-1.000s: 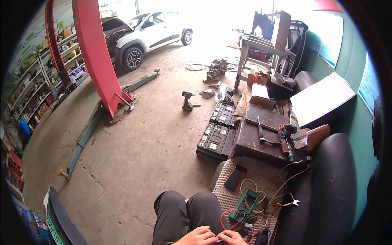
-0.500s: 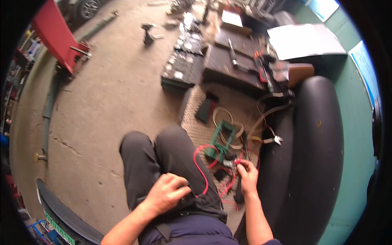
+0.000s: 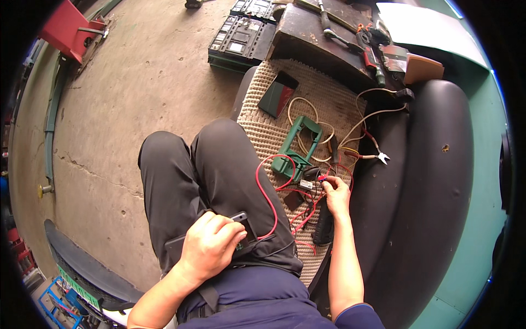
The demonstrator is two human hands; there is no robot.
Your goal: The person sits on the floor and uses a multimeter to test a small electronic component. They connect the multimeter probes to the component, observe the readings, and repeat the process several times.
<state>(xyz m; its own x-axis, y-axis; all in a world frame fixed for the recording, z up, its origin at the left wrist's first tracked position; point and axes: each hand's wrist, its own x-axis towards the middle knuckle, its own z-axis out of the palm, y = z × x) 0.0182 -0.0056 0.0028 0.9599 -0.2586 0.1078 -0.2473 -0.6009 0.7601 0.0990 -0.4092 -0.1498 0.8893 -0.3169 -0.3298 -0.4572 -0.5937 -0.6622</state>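
**Two hands, one tangle of wires on a workshop seat**

A seated person works with both hands over a woven seat mat (image 3: 323, 98). The left hand (image 3: 211, 247) is curled shut around one dark phone-like device (image 3: 241, 227) lying on the lap of the dark trousers (image 3: 186, 170). The right hand (image 3: 335, 194) reaches to the mat beside the thigh, its fingertips pinched on a small connector (image 3: 320, 178) at the end of the red wires (image 3: 266, 186); at least two red strands loop from there across the thigh. Just beyond the fingers lies one green rectangular frame (image 3: 298, 145), ringed by one coil of cream cable (image 3: 307, 118). One dark flat phone (image 3: 278, 93) rests farther up the mat, and one pair of red-handled pliers (image 3: 370, 156) lies at the mat's right edge. Two black battery-like cases (image 3: 241, 38) sit on the concrete floor (image 3: 126, 104), beside one dark workboard (image 3: 323, 38) strewn with hand tools.
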